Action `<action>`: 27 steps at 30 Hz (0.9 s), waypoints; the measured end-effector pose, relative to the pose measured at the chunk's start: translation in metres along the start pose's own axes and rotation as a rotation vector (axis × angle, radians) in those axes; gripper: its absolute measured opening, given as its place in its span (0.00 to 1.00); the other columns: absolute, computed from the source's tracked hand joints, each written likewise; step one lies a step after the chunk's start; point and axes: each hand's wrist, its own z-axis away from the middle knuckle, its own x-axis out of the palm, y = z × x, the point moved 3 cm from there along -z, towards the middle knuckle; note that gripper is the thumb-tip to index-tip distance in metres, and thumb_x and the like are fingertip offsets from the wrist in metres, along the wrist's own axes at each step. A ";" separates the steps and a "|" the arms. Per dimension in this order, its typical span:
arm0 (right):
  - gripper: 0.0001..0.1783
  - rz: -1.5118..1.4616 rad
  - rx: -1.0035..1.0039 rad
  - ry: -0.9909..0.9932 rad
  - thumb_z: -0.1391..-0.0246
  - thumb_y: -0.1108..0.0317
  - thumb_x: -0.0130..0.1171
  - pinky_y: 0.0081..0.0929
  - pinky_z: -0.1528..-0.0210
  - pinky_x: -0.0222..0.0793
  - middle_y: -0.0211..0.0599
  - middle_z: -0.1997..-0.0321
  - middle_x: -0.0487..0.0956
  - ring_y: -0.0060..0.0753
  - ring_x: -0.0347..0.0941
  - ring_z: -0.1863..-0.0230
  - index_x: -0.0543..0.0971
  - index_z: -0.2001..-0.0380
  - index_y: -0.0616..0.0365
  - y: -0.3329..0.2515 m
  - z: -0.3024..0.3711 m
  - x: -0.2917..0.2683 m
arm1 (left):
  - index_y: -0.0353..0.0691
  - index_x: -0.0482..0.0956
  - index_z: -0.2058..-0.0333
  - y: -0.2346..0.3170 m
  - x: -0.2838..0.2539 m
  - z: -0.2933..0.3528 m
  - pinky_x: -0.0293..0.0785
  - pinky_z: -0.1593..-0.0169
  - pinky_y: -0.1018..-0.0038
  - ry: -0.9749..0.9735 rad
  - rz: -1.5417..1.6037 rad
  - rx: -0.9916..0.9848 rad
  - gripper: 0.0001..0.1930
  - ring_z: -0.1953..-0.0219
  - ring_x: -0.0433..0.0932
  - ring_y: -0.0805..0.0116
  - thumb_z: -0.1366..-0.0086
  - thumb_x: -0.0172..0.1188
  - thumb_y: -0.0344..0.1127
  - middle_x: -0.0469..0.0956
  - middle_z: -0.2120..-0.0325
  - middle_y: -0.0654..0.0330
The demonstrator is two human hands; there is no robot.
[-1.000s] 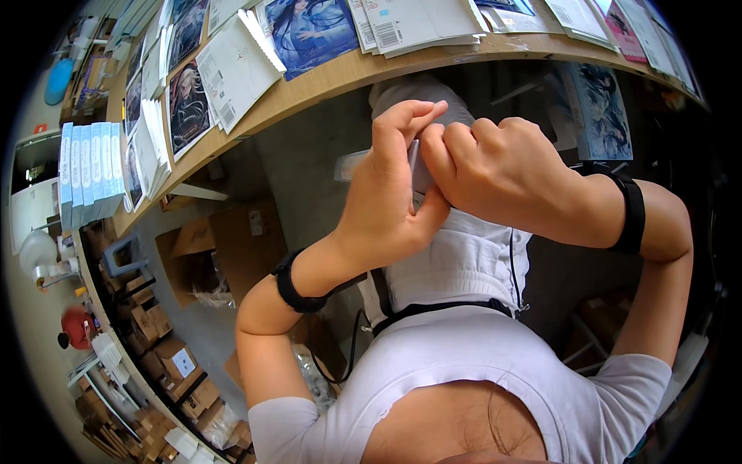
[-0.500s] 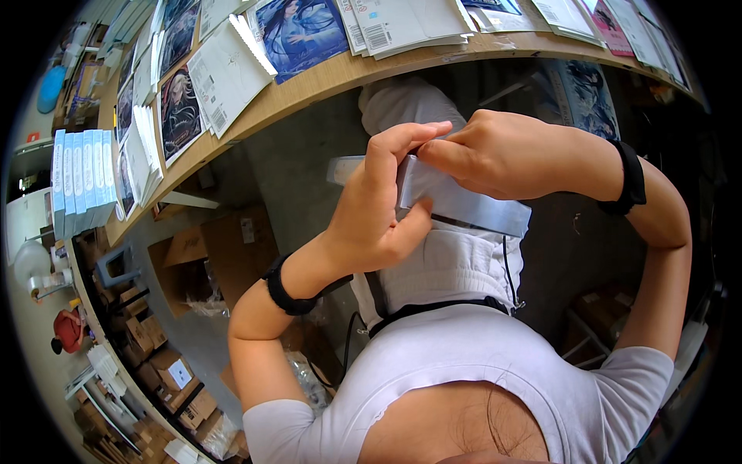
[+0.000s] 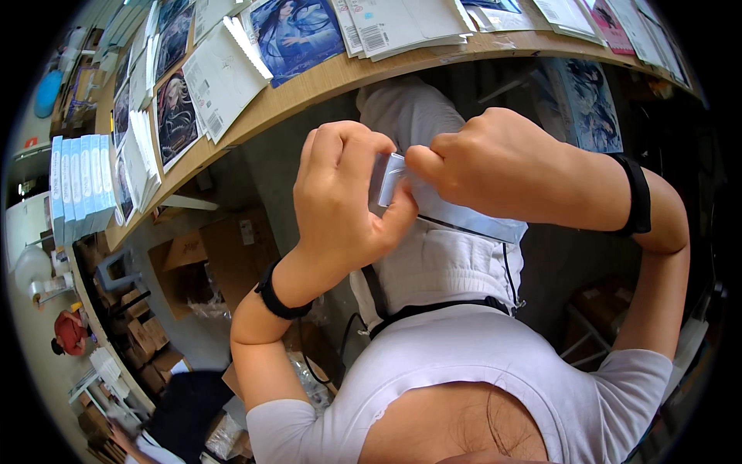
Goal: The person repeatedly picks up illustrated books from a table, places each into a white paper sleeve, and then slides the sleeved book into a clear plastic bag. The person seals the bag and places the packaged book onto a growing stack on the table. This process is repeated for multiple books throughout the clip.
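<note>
My left hand (image 3: 340,189) grips a slim, pale, glossy packet (image 3: 392,179) between thumb and fingers, its narrow edge turned up. Close against its right side is my right hand (image 3: 502,170), closed, with thumb and forefinger pinched at the packet's edge. Whether a bit of film sits in that pinch cannot be seen. Below the right hand, a flat light-blue glossy piece (image 3: 495,229) lies over my lap; its upper part is hidden by the hand. Both wrists wear black bands.
A wooden table (image 3: 325,93) curves across the top, bearing white barcoded packets (image 3: 410,27) and illustrated prints (image 3: 297,39). Light-blue boxes (image 3: 77,185) stand at its left end. An open cardboard box (image 3: 251,243) sits on the floor. A person in red (image 3: 69,332) is far left.
My left hand has shifted left and turned, bringing the packet's narrow edge into view. The right hand stays closed beside it, slightly lower. A dark-clothed figure has appeared at the lower left.
</note>
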 end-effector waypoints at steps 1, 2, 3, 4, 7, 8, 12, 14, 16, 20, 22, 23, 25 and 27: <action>0.09 0.024 -0.012 0.016 0.59 0.72 0.58 0.29 0.83 0.67 0.38 0.87 0.72 0.39 0.73 0.84 0.71 0.73 0.63 -0.001 -0.001 0.000 | 0.34 0.73 0.67 0.002 -0.003 0.001 0.72 0.66 0.68 -0.014 -0.083 -0.016 0.16 0.68 0.72 0.57 0.58 0.61 0.28 0.70 0.69 0.55; 0.09 0.048 -0.023 0.032 0.60 0.72 0.58 0.28 0.85 0.65 0.35 0.87 0.70 0.37 0.71 0.85 0.70 0.74 0.61 -0.001 -0.001 0.001 | 0.33 0.76 0.69 0.003 -0.002 0.003 0.72 0.71 0.69 0.050 -0.086 0.014 0.13 0.72 0.73 0.58 0.58 0.63 0.28 0.71 0.73 0.57; 0.09 0.072 -0.034 0.048 0.60 0.72 0.58 0.28 0.86 0.63 0.33 0.87 0.69 0.34 0.70 0.87 0.69 0.75 0.60 -0.001 -0.002 0.002 | 0.33 0.76 0.68 0.004 -0.004 0.004 0.72 0.71 0.70 0.053 -0.114 0.036 0.14 0.72 0.73 0.59 0.57 0.63 0.27 0.71 0.73 0.57; 0.08 0.102 -0.028 0.057 0.61 0.72 0.58 0.27 0.86 0.62 0.32 0.87 0.69 0.33 0.69 0.87 0.70 0.76 0.60 -0.002 -0.004 0.003 | 0.32 0.76 0.67 0.004 -0.005 0.005 0.72 0.72 0.70 0.056 -0.141 0.058 0.14 0.73 0.73 0.59 0.56 0.63 0.26 0.71 0.74 0.57; 0.07 0.187 -0.032 0.103 0.62 0.72 0.58 0.26 0.86 0.62 0.30 0.87 0.68 0.31 0.69 0.87 0.70 0.80 0.58 -0.006 -0.011 0.006 | 0.31 0.76 0.66 0.007 -0.007 0.007 0.72 0.72 0.71 0.059 -0.172 0.088 0.14 0.75 0.73 0.60 0.55 0.63 0.22 0.72 0.75 0.57; 0.07 0.213 -0.051 0.131 0.63 0.72 0.59 0.25 0.86 0.61 0.30 0.87 0.68 0.30 0.69 0.87 0.70 0.82 0.58 -0.006 -0.014 0.005 | 0.30 0.77 0.66 0.009 -0.006 0.008 0.72 0.72 0.71 0.058 -0.172 0.094 0.14 0.75 0.73 0.60 0.55 0.63 0.21 0.72 0.75 0.56; 0.07 0.329 -0.111 0.118 0.65 0.71 0.59 0.24 0.87 0.61 0.29 0.88 0.68 0.29 0.68 0.87 0.70 0.85 0.56 -0.005 -0.015 0.003 | 0.30 0.77 0.66 0.011 -0.004 0.008 0.72 0.72 0.71 0.089 -0.137 0.108 0.14 0.75 0.73 0.61 0.56 0.63 0.20 0.72 0.75 0.57; 0.07 0.312 -0.128 0.135 0.65 0.70 0.59 0.24 0.86 0.61 0.29 0.88 0.68 0.29 0.68 0.87 0.70 0.84 0.57 -0.005 -0.012 0.007 | 0.31 0.77 0.65 0.006 0.000 0.009 0.72 0.72 0.71 0.101 -0.103 0.109 0.15 0.75 0.73 0.61 0.56 0.64 0.19 0.73 0.74 0.57; 0.07 0.246 -0.178 0.109 0.65 0.70 0.59 0.25 0.85 0.62 0.31 0.88 0.69 0.32 0.70 0.86 0.71 0.86 0.57 -0.004 -0.008 0.007 | 0.31 0.77 0.65 0.007 0.001 0.009 0.72 0.71 0.71 0.091 -0.067 0.148 0.16 0.74 0.74 0.61 0.57 0.64 0.19 0.73 0.74 0.56; 0.06 -0.003 -0.238 -0.012 0.65 0.72 0.58 0.30 0.82 0.65 0.38 0.87 0.73 0.40 0.72 0.84 0.72 0.88 0.59 0.006 -0.006 -0.002 | 0.31 0.77 0.64 0.008 0.001 0.005 0.73 0.70 0.71 0.015 0.018 0.181 0.18 0.73 0.74 0.60 0.58 0.64 0.19 0.74 0.72 0.55; 0.05 -0.168 -0.205 -0.033 0.59 0.74 0.55 0.35 0.78 0.66 0.44 0.86 0.72 0.48 0.71 0.82 0.73 0.85 0.62 0.011 -0.005 -0.002 | 0.31 0.77 0.64 0.002 0.000 0.003 0.74 0.69 0.71 0.008 0.012 0.244 0.18 0.72 0.75 0.60 0.58 0.63 0.18 0.74 0.72 0.55; 0.06 -0.292 -0.208 -0.022 0.57 0.74 0.55 0.35 0.78 0.66 0.45 0.85 0.72 0.48 0.71 0.81 0.73 0.84 0.63 0.015 -0.004 0.000 | 0.31 0.77 0.64 -0.001 -0.002 0.003 0.74 0.69 0.71 0.007 0.006 0.274 0.18 0.72 0.75 0.59 0.58 0.63 0.18 0.74 0.72 0.55; 0.07 -0.538 -0.211 0.002 0.54 0.73 0.54 0.36 0.76 0.66 0.46 0.84 0.72 0.50 0.71 0.80 0.72 0.82 0.64 0.021 0.001 0.006 | 0.32 0.78 0.65 -0.004 -0.004 0.006 0.74 0.67 0.71 -0.014 0.068 0.218 0.16 0.71 0.76 0.58 0.57 0.61 0.17 0.75 0.71 0.55; 0.07 -0.703 -0.154 -0.010 0.51 0.73 0.53 0.36 0.74 0.64 0.47 0.82 0.72 0.49 0.70 0.79 0.71 0.80 0.66 0.020 0.005 0.013 | 0.33 0.78 0.65 -0.005 -0.002 0.005 0.75 0.66 0.71 -0.030 0.132 0.232 0.15 0.70 0.76 0.58 0.56 0.60 0.17 0.75 0.71 0.55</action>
